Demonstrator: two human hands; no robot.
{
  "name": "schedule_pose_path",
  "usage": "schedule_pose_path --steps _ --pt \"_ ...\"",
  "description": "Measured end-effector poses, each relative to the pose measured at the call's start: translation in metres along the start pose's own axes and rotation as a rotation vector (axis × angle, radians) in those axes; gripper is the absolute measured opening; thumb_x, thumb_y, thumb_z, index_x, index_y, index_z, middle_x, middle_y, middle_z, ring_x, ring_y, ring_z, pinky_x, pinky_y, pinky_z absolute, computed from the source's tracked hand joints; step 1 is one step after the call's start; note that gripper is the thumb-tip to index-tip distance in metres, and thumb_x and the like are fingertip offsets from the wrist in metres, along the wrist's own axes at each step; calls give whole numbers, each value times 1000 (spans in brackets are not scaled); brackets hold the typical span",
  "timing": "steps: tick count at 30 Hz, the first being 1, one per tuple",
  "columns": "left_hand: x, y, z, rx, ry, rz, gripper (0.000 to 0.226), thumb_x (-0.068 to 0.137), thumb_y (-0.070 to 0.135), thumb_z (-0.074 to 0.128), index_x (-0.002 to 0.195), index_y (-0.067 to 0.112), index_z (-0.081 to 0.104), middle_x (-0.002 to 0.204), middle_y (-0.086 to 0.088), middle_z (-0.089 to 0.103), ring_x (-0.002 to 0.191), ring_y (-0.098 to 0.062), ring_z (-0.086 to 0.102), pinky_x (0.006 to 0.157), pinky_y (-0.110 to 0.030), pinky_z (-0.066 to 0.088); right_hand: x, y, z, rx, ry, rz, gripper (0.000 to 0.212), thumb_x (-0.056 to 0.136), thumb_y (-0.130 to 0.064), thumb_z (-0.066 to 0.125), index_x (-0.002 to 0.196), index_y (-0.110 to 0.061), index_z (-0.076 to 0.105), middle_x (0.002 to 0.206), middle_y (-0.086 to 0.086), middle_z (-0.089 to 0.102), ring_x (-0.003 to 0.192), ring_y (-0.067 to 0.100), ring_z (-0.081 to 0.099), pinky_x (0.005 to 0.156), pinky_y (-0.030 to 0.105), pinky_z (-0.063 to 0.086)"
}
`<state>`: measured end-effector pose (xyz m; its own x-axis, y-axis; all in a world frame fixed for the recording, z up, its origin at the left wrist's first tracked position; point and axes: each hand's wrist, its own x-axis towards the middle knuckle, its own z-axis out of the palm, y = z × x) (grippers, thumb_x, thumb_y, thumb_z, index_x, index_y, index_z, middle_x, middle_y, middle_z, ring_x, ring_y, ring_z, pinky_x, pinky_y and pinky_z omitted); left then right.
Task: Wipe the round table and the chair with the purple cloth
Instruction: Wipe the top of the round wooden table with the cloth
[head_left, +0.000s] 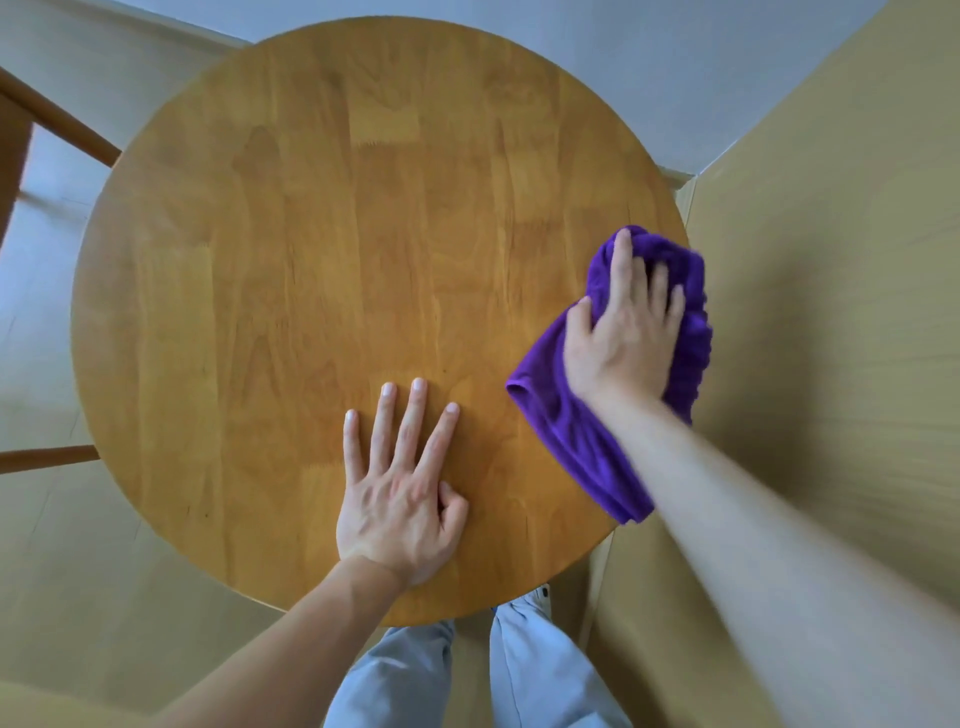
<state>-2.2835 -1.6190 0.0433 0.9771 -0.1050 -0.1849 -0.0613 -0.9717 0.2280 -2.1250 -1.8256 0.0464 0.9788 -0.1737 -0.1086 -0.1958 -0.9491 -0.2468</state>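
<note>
The round wooden table (322, 249) fills the middle of the view, seen from straight above. At its right edge lies the purple cloth (576, 441), bunched and partly hanging over the rim. My right hand (623, 338) presses down on the cloth with curled fingers that grip its folds. Flat on the bare wood near the front edge rests my left hand (400, 488), fingers spread, holding nothing. Parts of a wooden chair (52, 119) show at the far left edge, beyond the table.
A tan floor surrounds the table, with a pale wall at the top. My legs in light blue trousers (519, 665) stand just below the table's front edge. A chair rail (47, 457) pokes out at the lower left.
</note>
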Motion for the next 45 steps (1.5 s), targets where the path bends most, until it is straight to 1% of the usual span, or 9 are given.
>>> schedule_pose_path --steps 2,6,10,18,27,29,34,37,45 --pt "0 0 0 -4 1 -2 82 77 34 45 157 22 32 169 -9 15 157 -33 4 122 -64 7 -26 -34 8 45 -9 -2 78 92 -37 36 164 -18 12 161 6 39 151 35 26 126 50 9" --pt "0 -1 2 -7 -2 5 76 79 36 48 152 20 35 169 -9 14 157 -33 5 121 -64 7 -82 -65 19 49 -211 -547 81 87 -39 40 163 -20 18 158 1 43 151 31 28 126 49 10" --pt "1 -1 3 -3 9 9 81 78 36 48 156 22 32 169 -9 15 156 -34 6 121 -65 9 -41 -34 8 46 -291 -836 84 83 -39 48 161 -18 28 152 2 50 145 31 36 126 48 11" --pt "0 0 0 6 -6 6 82 77 34 48 157 22 34 170 -9 14 157 -33 3 122 -65 8 25 -23 6 65 77 49 77 89 -38 30 163 -19 17 160 4 40 152 31 27 126 51 10" --pt "1 0 2 -19 9 9 84 74 32 47 156 23 31 170 -8 13 157 -33 5 122 -64 8 -29 -41 12 -28 -274 -908 86 82 -38 45 162 -19 23 155 -1 45 148 29 32 127 48 11" --pt "3 1 1 -32 12 3 85 75 33 48 157 24 31 169 -7 15 157 -32 6 122 -63 8 -9 -19 5 -30 -253 -871 87 79 -39 47 161 -18 27 151 3 50 145 33 37 126 44 11" --pt "6 5 -10 -44 -10 -44 72 72 32 52 144 23 47 161 -8 34 152 -35 21 120 -63 13 -10 16 -8 67 -11 -172 80 86 -36 42 162 -20 22 156 5 44 150 32 31 127 48 14" --pt "35 19 -27 -60 -24 -169 59 68 31 50 126 21 50 141 -8 44 136 -38 34 112 -63 27 -50 4 -2 100 19 -28 80 87 -35 39 163 -19 18 158 4 44 150 33 30 127 49 13" --pt "129 42 -27 13 -60 105 76 90 47 38 160 39 9 171 -1 -6 155 -35 -14 117 -72 -1 -77 61 -14 16 -227 -483 96 77 -42 51 164 -23 14 157 3 46 150 29 31 128 45 10"
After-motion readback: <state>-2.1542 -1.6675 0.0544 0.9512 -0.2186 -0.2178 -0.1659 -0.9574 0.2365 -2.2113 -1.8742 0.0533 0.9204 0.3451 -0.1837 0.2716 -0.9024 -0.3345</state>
